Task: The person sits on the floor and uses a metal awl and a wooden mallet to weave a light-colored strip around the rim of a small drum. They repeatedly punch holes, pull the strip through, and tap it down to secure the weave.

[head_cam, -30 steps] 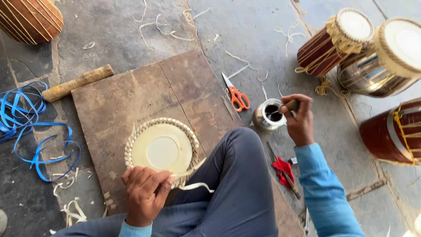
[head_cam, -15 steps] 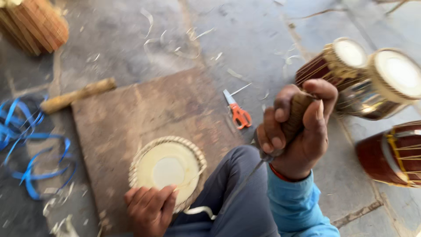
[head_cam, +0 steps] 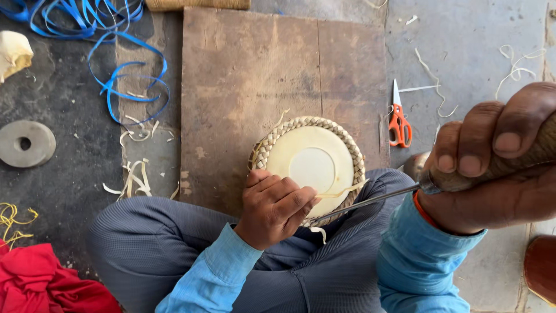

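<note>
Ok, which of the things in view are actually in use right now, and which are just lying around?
In use:
left hand gripping the round drum head with braided rim
right hand holding the awl, tip at the rim
wooden board underneath

Lying about:
orange scissors
blue strap
grey disc
red cloth
pale shavings

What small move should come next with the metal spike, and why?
Probably ease the metal spike a little further under the braided rim at its near edge. Its tip already sits there, beside a loose pale strip. The left hand steadies the round drum head, and the right hand grips the handle.
</note>
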